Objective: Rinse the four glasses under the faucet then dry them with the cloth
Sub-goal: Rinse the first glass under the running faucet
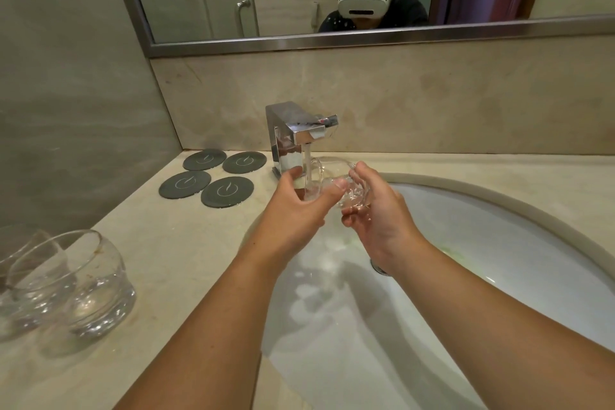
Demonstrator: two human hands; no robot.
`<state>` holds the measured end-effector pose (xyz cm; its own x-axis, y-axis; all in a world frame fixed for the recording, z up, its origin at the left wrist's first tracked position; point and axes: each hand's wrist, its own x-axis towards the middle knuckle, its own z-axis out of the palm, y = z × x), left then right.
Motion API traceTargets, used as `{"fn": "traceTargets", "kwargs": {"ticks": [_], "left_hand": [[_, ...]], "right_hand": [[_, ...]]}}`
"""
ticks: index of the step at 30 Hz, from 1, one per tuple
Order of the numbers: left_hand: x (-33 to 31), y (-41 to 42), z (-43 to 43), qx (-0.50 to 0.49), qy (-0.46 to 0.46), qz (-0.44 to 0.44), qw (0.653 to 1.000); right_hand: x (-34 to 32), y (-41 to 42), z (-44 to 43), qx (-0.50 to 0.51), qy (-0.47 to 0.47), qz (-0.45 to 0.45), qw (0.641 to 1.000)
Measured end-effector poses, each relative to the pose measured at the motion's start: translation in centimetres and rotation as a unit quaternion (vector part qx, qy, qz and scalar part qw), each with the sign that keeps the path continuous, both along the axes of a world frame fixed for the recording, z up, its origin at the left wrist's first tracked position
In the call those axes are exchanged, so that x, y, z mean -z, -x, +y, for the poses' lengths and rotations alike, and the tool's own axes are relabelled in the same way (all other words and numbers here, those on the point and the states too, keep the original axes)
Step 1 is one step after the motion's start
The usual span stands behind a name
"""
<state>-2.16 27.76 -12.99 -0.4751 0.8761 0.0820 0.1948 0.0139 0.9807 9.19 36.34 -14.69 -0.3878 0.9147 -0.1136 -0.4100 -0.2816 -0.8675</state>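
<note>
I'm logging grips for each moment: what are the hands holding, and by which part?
Both hands hold one clear glass under the faucet's stream: left hand around its side, right hand at its other end.

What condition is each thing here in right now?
faucet: running.
held glass: tilted under the stream, gripped by both hands.
left hand: closed on the held glass.
right hand: closed on the held glass.
counter glasses: upright, waiting.
coasters: bare.
</note>
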Motion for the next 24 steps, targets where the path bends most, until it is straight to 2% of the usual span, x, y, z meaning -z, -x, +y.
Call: {"fn": "traceTargets", "kwargs": {"ticks": [7,16,24], "left_hand": [[0.41,0.34,0.20,-0.005,-0.014,-0.035,0.999],[0.37,0.30,-0.10,0.013,-0.019,0.028,0.999],[0.58,0.00,0.05,0.024,0.004,0.011,1.000]], "right_hand": [[0.23,0.06,0.08,-0.012,-0.023,-0.020,0.999],[0.37,0.22,0.06,-0.069,0.053,-0.031,0.996],[0.89,0.45,0.80,-0.017,0.039,-0.005,0.999]]}}
